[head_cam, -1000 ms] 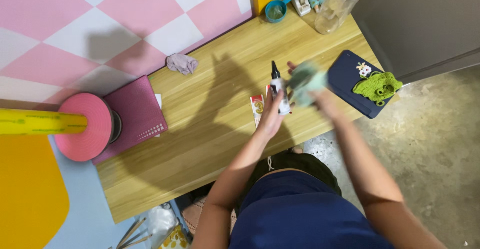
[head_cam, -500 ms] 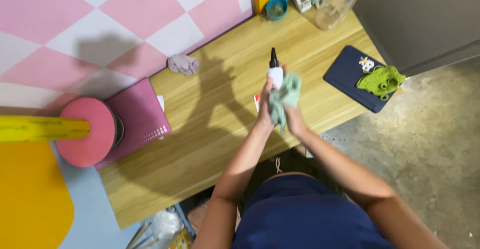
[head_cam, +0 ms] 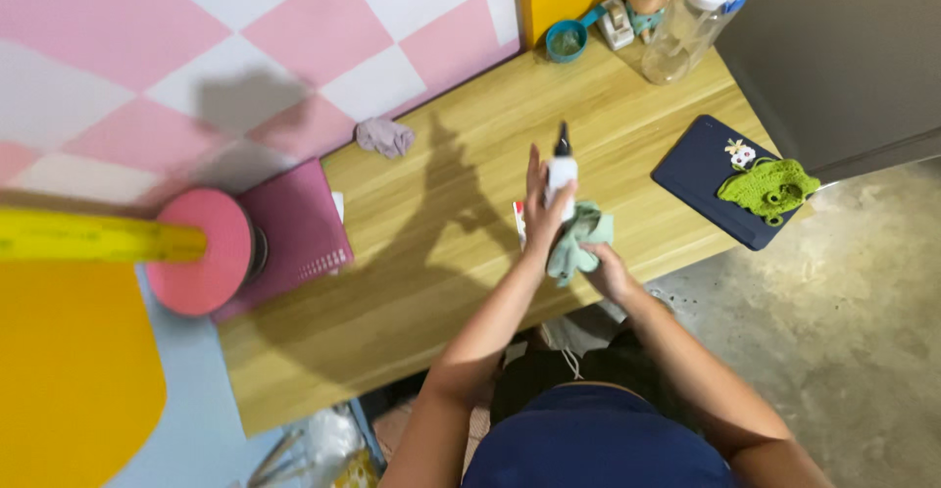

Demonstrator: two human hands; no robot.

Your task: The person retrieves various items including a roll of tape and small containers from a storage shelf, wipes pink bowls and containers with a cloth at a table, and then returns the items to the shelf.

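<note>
A small white bottle (head_cam: 561,172) was gripped upright in the left hand (head_cam: 540,216) above the desk's (head_cam: 412,282) front edge. A green cloth (head_cam: 578,238), bunched in the right hand (head_cam: 608,270), was pressed against it, apparently mid-wipe; turning the bottle would likely be needed next.

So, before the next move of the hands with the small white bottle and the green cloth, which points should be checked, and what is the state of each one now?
1. Left hand grips the small white bottle with black nozzle: ok, fingers wrap around its body.
2. Bottle upright, nozzle up: ok.
3. Right hand holds the pale green cloth: ok, bunched against the bottle's lower part.
4. Nozzle capped or open: cannot tell, too small.
5. Bare wooden desk below the hands: ok, except a small red-and-white packet partly hidden under them.
6. Navy flat case with green crochet piece apart from the hands: ok.
</note>
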